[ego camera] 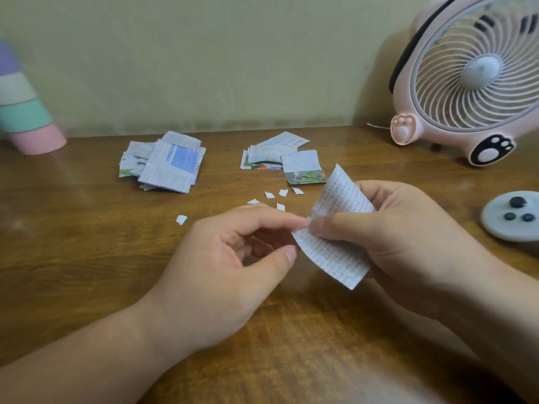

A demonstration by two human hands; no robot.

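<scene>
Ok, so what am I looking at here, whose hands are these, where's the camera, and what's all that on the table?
There is no machine here, only a person's two bare hands. The one picture comes from a camera worn on the person's head, looking forward and down. The right hand holds a printed paper slip, bent, and the left hand pinches its edge. On the wooden table lie a left pile and a right pile of printed paper pieces, with tiny white scraps nearer the hands. At the back right stands a pink fan, near it a pale disc carrying three dark beads, and far left a pastel stack.
</scene>
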